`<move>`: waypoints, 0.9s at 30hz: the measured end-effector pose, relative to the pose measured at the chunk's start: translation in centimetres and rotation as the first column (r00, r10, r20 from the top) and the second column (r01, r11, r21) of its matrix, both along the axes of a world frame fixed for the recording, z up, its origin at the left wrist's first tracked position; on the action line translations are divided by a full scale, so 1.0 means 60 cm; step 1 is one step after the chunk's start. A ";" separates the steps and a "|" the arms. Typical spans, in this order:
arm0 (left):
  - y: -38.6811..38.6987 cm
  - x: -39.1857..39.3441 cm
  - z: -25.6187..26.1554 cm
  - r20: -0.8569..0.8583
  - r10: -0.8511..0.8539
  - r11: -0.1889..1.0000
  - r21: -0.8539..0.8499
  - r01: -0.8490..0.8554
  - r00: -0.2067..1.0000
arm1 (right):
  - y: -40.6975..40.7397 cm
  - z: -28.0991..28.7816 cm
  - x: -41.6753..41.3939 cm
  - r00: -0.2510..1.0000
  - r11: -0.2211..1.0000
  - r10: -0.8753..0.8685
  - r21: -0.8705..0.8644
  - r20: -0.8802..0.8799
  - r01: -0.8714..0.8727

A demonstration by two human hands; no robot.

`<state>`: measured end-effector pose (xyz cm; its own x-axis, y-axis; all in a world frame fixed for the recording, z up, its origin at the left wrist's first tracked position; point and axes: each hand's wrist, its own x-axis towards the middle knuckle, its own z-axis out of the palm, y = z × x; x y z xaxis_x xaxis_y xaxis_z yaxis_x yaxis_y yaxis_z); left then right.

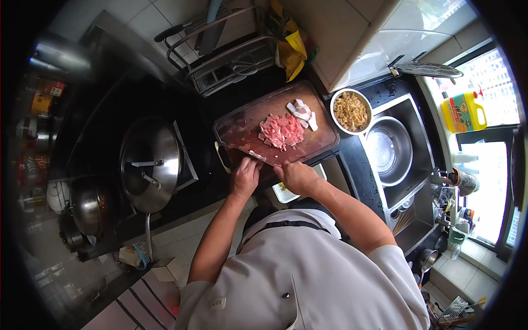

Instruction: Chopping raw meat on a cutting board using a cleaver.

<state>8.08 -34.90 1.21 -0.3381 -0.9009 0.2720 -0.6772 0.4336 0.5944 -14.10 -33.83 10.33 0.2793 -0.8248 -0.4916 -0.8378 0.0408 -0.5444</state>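
Observation:
A dark-bladed kitchen knife (269, 161) lies across the near edge of the brown cutting board (243, 126), with pale meat scraps along its blade. My right hand (299, 177) is closed at the blade's right end, where the handle is hidden. Against the blade's near side are the curled fingers of my left hand (246, 175); whether they grip it is hidden. A heap of sliced raw meat (281, 131) sits mid-board. Beyond it, toward the far right corner, are several pale, whitish pieces of fat (303, 113).
Right of the board stands a white bowl of brown shredded food (351, 112), beside a sink holding a metal basin (389, 150). A lidded wok (150, 181) is at left. A metal rack (231, 53) stands behind the board. Below the counter is a white tray (284, 196).

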 end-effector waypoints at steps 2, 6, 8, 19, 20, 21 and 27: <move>0.005 -0.001 -0.005 0.004 0.003 1.000 -0.015 -0.003 1.000 | 0.009 -0.002 -0.009 1.000 1.000 0.009 0.023 -0.025 -0.009; 0.001 -0.008 -0.004 -0.002 0.034 0.999 -0.041 -0.034 0.999 | 0.034 0.031 -0.048 0.999 0.999 -0.001 0.050 -0.037 0.003; 0.007 -0.015 0.004 -0.016 0.038 0.998 -0.050 -0.039 0.999 | 0.027 0.025 -0.040 0.999 0.999 0.004 0.040 -0.041 -0.003; 0.000 -0.026 0.003 -0.092 0.045 0.999 -0.025 -0.048 0.995 | -0.005 0.025 -0.074 0.992 0.990 -0.129 -0.050 0.015 0.130; 0.000 -0.027 0.002 -0.099 0.069 0.996 -0.056 -0.075 0.993 | -0.006 0.049 -0.079 0.987 0.987 -0.153 -0.035 0.054 0.155; 0.001 -0.034 0.012 -0.101 0.069 0.996 -0.052 -0.074 0.993 | -0.002 0.056 -0.086 0.987 0.987 -0.154 -0.031 0.051 0.155; 0.011 -0.040 0.016 -0.129 0.212 0.973 -0.062 -0.221 0.969 | 0.028 0.075 -0.082 0.990 0.995 -0.100 0.023 0.095 0.098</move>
